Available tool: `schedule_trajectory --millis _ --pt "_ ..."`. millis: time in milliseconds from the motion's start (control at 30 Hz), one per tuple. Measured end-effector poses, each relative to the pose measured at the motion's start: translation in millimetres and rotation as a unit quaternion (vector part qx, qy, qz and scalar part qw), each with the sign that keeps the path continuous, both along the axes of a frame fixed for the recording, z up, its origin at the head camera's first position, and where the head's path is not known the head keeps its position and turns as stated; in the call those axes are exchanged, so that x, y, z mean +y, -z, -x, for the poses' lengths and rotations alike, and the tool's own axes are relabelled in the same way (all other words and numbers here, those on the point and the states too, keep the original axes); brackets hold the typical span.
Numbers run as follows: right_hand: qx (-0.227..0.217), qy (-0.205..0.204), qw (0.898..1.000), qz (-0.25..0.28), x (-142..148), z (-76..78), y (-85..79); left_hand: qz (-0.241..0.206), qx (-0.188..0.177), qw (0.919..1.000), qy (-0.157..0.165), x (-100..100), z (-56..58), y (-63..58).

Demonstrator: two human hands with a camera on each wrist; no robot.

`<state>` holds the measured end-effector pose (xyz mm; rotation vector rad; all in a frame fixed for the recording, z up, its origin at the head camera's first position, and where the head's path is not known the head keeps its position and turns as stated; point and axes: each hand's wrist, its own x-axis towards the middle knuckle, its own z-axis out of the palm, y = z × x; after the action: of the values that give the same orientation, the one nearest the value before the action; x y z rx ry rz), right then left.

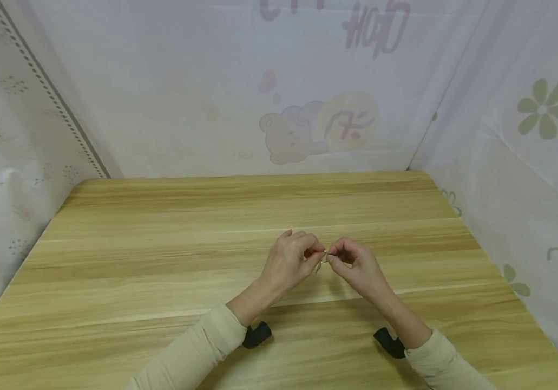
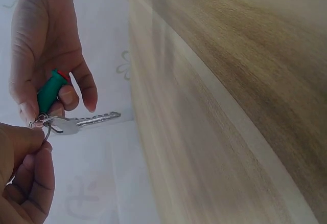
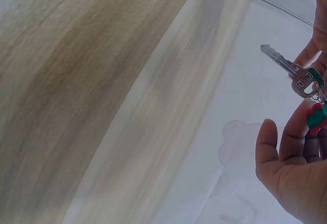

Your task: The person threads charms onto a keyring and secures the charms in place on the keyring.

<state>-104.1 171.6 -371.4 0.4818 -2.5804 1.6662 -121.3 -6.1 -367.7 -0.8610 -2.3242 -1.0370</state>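
Observation:
Both hands meet above the table, slightly right of centre in the head view. With thumb and finger, my left hand pinches a metal key ring. A silver key hangs on that ring, its toothed blade pointing away from the fingers; the right wrist view shows the key with a dark, partly green head. On the other side, my right hand holds a small green and red key charm between thumb and fingers. Fingers partly hide the ring and the charm, and in the head view the items look tiny.
Below the hands lies a wood-grain table. Pale printed curtains stand along its back and both sides. A black curved piece sits by the left wrist, and another black piece by the right.

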Motion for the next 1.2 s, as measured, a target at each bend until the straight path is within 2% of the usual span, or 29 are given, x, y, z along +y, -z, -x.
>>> schedule_trajectory --millis 167,367,600,900,1200 --pt "0.0 -0.004 1.0 0.002 -0.2 -1.4 -1.1 0.012 0.003 0.9999 -0.003 -0.1 -0.9 -1.0" --pt "0.005 -0.003 1.0 -0.003 0.3 -1.3 -1.3 0.055 0.039 0.9977 -0.012 0.3 -1.0 -1.6" --pt "0.006 -0.003 1.0 -0.006 0.8 -0.9 -1.9 0.048 0.045 0.9978 -0.01 0.5 -1.3 -2.1" --pt "0.01 0.003 1.0 0.003 0.1 -0.1 -1.6 -0.004 0.002 1.0 0.003 0.6 -1.2 -3.0" --pt "0.01 0.0 1.0 0.002 0.4 0.2 -0.2 -0.007 -0.026 0.9996 0.002 0.4 -1.5 -3.4"
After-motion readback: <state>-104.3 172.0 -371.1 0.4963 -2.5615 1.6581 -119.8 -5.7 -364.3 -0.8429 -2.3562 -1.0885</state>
